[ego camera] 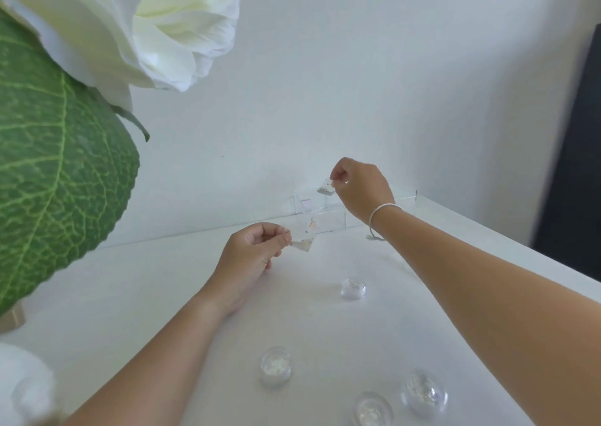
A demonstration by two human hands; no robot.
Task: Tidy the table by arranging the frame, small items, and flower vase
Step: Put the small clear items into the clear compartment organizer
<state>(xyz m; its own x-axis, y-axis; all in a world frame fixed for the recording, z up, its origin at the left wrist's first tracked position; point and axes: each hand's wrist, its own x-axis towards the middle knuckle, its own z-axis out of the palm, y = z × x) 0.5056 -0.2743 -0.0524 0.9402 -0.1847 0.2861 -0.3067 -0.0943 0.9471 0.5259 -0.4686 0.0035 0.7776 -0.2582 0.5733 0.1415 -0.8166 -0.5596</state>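
Note:
Both hands hold a clear, see-through frame (313,220) tilted in the air above the white table (136,295). My left hand (252,253) pinches its lower corner, and my right hand (361,188) pinches its upper corner. Several small clear round jars lie on the table: one (353,288) below the frame, one (275,366) nearer me, and two (424,393) (373,407) at the bottom edge. A big white flower (140,25) with a green leaf (55,168) fills the upper left; its vase base (13,318) peeks out at the left edge.
A clear acrylic box (400,202) stands against the white wall behind my right hand. A dark panel (575,165) rises at the right past the table's edge. A blurred white shape (26,390) sits at the bottom left.

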